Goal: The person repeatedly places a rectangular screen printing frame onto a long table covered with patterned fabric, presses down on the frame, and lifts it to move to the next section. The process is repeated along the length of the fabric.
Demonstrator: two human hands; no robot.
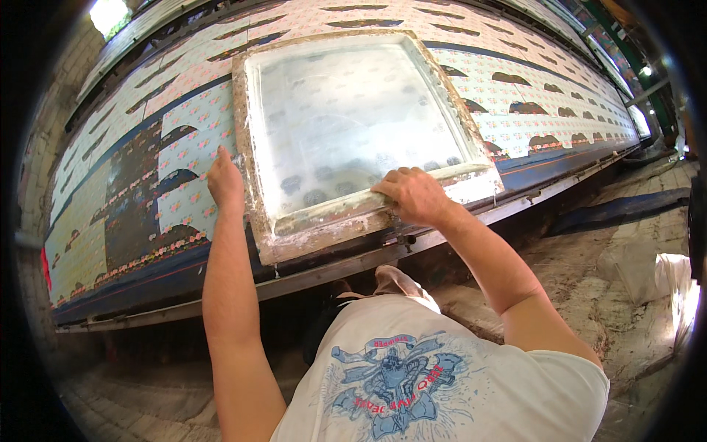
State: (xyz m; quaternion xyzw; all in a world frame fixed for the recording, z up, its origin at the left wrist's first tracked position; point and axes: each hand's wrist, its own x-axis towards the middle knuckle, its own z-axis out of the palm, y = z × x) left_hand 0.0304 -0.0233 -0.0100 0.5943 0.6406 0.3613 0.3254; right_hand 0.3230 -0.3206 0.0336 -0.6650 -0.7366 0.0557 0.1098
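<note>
A large screen-printing frame [324, 234] lies over the patterned sheets on a long table. Its wooden rim is worn and crusted with pale paint, and the pattern shows faintly through its whitish mesh [353, 103]. My left hand [225, 183] is closed at the frame's left side, thumb up; its fingertips are partly hidden against the rim. With fingers curled over the near rim, right of its middle, my right hand [416, 196] grips the frame. Around it lie pale sheets [193, 147] with small pink flowers and dark scalloped shapes.
The long table's near rail [515, 208] runs across in front of me. Darker printed panels [132, 199] lie to the left. Beyond the table's left end stands a brick wall [55, 118]. Dark cloth [626, 210] and clear plastic sheeting [674, 283] lie on the dusty floor at right.
</note>
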